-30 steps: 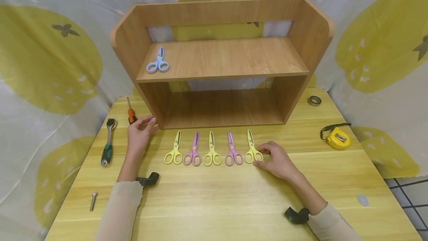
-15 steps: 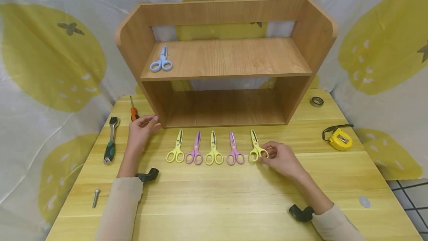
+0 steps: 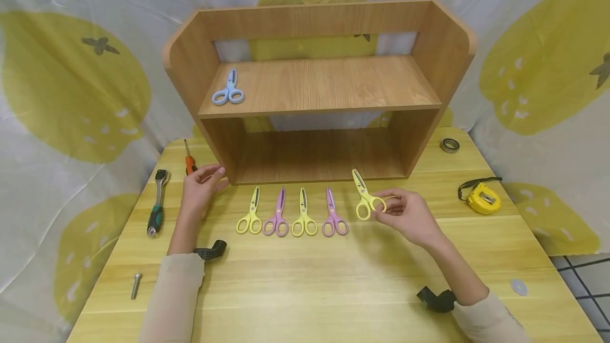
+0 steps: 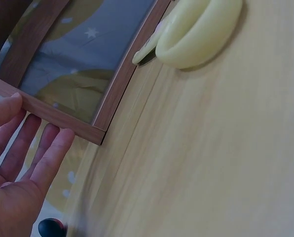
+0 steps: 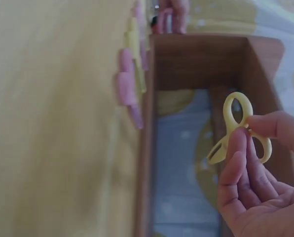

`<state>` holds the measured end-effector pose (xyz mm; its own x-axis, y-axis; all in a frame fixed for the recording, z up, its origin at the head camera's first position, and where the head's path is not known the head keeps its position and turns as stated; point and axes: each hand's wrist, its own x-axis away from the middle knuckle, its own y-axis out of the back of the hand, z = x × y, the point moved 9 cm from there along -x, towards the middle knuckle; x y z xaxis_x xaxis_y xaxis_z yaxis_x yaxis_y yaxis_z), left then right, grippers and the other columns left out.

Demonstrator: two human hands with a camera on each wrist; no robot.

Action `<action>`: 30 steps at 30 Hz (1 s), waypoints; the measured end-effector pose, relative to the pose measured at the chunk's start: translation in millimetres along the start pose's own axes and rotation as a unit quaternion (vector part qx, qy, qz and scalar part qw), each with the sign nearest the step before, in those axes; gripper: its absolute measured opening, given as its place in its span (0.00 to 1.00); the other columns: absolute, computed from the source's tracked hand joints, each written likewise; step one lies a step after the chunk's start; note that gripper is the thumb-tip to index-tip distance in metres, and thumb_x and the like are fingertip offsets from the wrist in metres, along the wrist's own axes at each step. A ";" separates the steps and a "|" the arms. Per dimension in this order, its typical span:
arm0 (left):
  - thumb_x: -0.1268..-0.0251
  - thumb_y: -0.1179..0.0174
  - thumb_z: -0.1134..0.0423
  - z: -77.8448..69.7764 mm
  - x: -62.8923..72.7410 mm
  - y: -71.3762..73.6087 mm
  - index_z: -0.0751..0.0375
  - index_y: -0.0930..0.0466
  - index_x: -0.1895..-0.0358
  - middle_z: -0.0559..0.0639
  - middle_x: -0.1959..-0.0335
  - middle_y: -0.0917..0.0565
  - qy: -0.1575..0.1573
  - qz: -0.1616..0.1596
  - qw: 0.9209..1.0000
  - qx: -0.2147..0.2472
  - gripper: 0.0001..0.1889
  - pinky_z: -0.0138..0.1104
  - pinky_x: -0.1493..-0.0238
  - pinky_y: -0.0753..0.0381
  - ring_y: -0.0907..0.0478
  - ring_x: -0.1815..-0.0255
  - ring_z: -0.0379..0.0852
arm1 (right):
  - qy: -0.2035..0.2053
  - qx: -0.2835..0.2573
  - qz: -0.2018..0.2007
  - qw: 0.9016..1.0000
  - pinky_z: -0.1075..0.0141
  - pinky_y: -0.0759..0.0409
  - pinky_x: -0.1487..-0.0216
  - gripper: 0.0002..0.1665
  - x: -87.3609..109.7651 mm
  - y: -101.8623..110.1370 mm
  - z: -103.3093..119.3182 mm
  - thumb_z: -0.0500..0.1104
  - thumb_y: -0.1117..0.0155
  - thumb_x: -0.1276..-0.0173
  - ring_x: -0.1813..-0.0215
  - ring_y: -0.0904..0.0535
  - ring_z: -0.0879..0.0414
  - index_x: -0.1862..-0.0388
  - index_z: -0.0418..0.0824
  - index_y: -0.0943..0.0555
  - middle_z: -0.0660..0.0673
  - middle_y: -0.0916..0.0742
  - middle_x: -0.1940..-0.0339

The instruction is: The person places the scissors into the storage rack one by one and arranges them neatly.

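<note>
My right hand (image 3: pixel 407 216) pinches a pair of yellow scissors (image 3: pixel 362 190) by the handle loops, raised above the table with the blades pointing to the shelf. In the right wrist view, thumb and fingers meet on the yellow scissors (image 5: pixel 237 121). My left hand (image 3: pixel 201 190) rests against the lower left side of the wooden shelf (image 3: pixel 310 111), fingers fairly straight; in the left wrist view the thumb lies at the panel's edge (image 4: pixel 63 120). Left of the held pair lie purple scissors (image 3: pixel 334 213), yellow scissors (image 3: pixel 303 213), purple scissors (image 3: pixel 280 213) and yellow scissors (image 3: pixel 253 212), in a row.
Blue scissors (image 3: pixel 230 89) lie on the upper shelf at its left. A screwdriver (image 3: pixel 189 163), a ratchet wrench (image 3: pixel 158 205) and a bolt (image 3: pixel 136 286) lie at left. At right are a ring-shaped bearing (image 3: pixel 449 145), a tape measure (image 3: pixel 483 199) and a washer (image 3: pixel 519 287).
My right hand has lifted the rightmost yellow scissors off the table and moved them slightly toward the shelf. The left hand stays at the shelf's side.
</note>
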<state>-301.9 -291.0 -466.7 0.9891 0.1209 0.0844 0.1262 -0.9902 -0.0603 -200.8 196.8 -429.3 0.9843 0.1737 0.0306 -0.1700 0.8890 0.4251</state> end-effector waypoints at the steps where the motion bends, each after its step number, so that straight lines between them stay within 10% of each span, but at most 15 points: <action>1: 0.28 0.35 0.66 -0.3 0.8 -0.1 0.74 0.23 0.40 0.49 0.48 0.20 0.001 -0.002 1.000 0.001 0.20 0.44 0.39 0.16 0.16 0.46 0.45 | 0.008 -0.006 0.002 1.000 0.67 0.11 0.62 0.22 -0.1 2.3 8.0 0.40 0.24 0.36 0.64 0.12 0.53 0.43 0.37 0.17 0.44 0.10 0.68; 15: 0.30 0.33 0.68 5.2 -3.1 2.5 0.68 0.17 0.47 0.49 0.51 0.19 -0.007 -0.013 1.000 0.020 0.12 0.44 0.43 0.14 0.14 0.49 0.45 | 0.143 -0.089 -0.032 0.985 0.69 0.09 0.59 0.22 -19.2 27.9 138.3 0.35 0.23 0.37 0.64 0.13 0.57 0.44 0.35 0.16 0.49 0.09 0.67; 30: 0.31 0.33 0.69 3.0 -1.2 1.2 0.80 0.21 0.43 0.50 0.52 0.18 -0.018 -0.018 0.999 0.024 0.19 0.48 0.40 0.16 0.13 0.50 0.45 | 0.135 -0.052 -0.059 0.988 0.68 0.18 0.63 0.25 -120.7 4.6 212.5 0.44 0.21 0.38 0.62 0.13 0.57 0.41 0.45 0.15 0.48 0.08 0.64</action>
<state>-302.7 -292.1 -469.9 0.9858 0.1594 0.0520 0.1641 -0.9809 -0.1048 -310.5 89.9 -238.8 0.9516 0.1600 -0.2625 -0.0719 0.9460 0.3160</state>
